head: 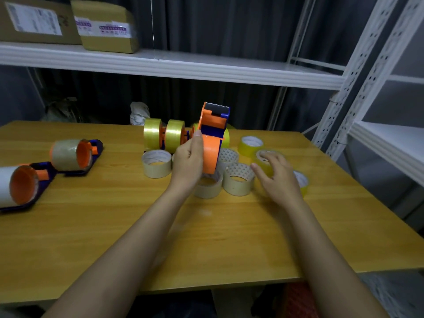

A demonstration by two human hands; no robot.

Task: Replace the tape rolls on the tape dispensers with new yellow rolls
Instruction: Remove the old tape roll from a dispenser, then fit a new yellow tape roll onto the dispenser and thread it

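1. Above the worktop [114, 226], near its middle: left hand [188, 161] gripped an orange-and-blue tape dispenser [212, 138], raised upright, serrated blade at top, its orange hub bare of any roll; thumb along the hub's near edge, the other fingers wrapped behind.
2. Just right of it: right hand [277, 177] hovered low over a yellow roll [265, 162] lying flat, fingers loosely spread and holding nothing; contact with the roll could not be told.
3. Farther back on the right: another yellow roll [250, 144] flat on the wood, and 1 more [301, 182] partly hidden behind the right hand.
4. Under and around the raised dispenser: 4 pale used rolls lying flat, at left [156, 163], at centre front [208, 187], at right front [238, 179] and behind [228, 156].
5. Behind the left hand: loaded dispensers in a row, carrying yellow rolls [152, 134] and [174, 135] on edge.
6. Far left on the worktop: 2 dispensers lying with clear or whitish rolls on them, 1 nearer [20, 185], 1 farther back [75, 154].
7. Up on the white shelf [206, 70]: 2 cardboard boxes [105, 26] with labels.
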